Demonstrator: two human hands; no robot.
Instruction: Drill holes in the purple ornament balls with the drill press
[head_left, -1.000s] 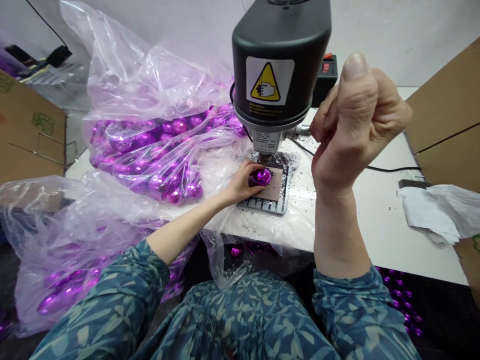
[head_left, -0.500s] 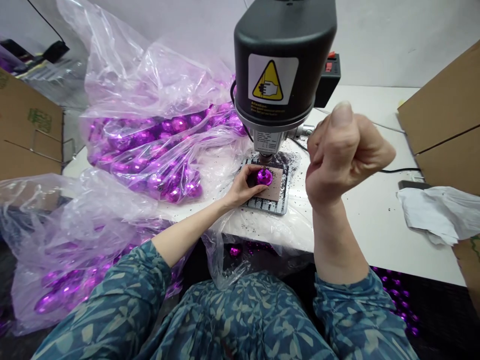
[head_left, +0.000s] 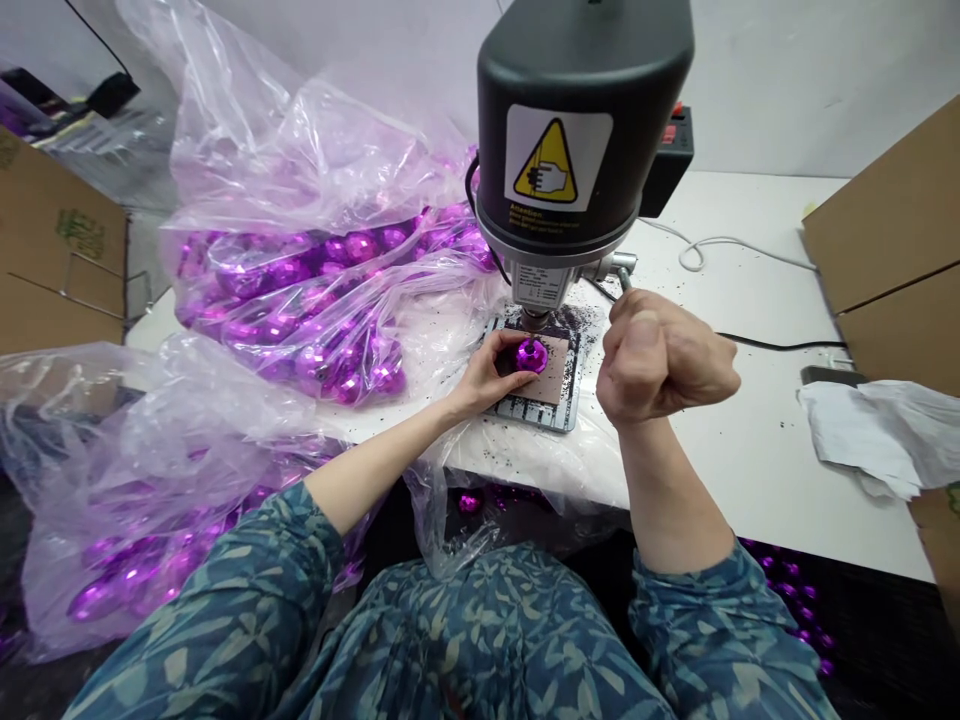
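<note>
On a small board (head_left: 551,385) on the metal base of a drill press (head_left: 585,130) sits a shiny purple ball (head_left: 532,356). My left hand (head_left: 487,380) pinches the ball from its left side, thumb in front and fingers behind. The drill's chuck (head_left: 535,320) is just above the ball; whether the bit touches it cannot be made out. To the right of the machine, my right hand (head_left: 660,360) is closed in a fist round the press's lever (head_left: 624,280), and most of the lever is hidden in it.
Clear plastic bags full of purple balls (head_left: 300,290) lie left of the press, with another bag (head_left: 172,540) lower left. Dark shavings surround the base. Cardboard boxes (head_left: 892,230) and white paper (head_left: 862,430) are at the right, near cables.
My right hand has moved down and slightly left, and more of the lever shows above it. My left hand still holds the ball in nearly the same place. The view has shifted slightly.
</note>
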